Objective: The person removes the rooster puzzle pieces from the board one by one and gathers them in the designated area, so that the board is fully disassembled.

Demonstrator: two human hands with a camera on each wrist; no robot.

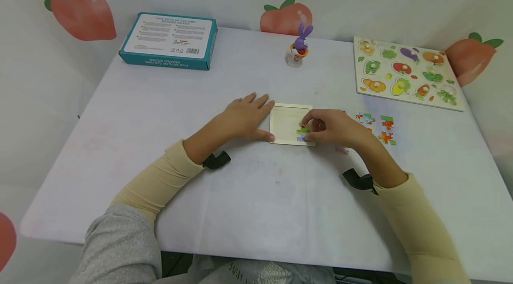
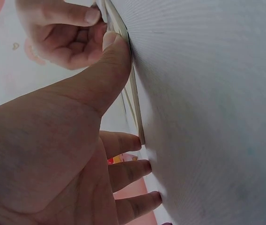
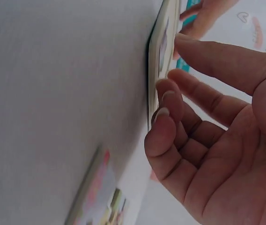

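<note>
A shallow light wooden puzzle tray lies on the table in front of the person. One jigsaw piece, green above and lilac below, lies flat in its lower right corner. The left hand is spread at the tray's left side; its thumb and index finger touch the frame, which the left wrist view shows edge-on. Over the right side hovers the right hand, thumb at the piece and index finger near its top. In the right wrist view the thumb and index tips stand apart, other fingers curled, with nothing visible between them.
Loose jigsaw pieces lie right of the tray, some partly hidden by the right hand. A vegetable peg board is at the back right, a teal box at the back left. A purple rabbit figure stands at the back.
</note>
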